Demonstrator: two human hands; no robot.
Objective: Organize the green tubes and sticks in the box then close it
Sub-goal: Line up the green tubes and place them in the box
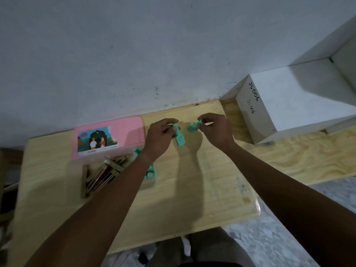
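My left hand (159,135) grips a green tube (178,136) by its top end, and the tube hangs down above the wooden table (192,189). My right hand (215,130) pinches a second green tube (193,126) at its thin end, just right of the first. The open box (84,182) lies at the left, with several brown sticks (104,173) leaning inside. More green tubes (150,171) sit in the box's right part, partly hidden by my left forearm. The pink lid (125,130) with a picture label stands up behind it.
A white carton (289,105) marked JS006 stands at the table's far right on a plywood board (298,158). A wall runs directly behind the table. My knees and the floor show below the front edge.
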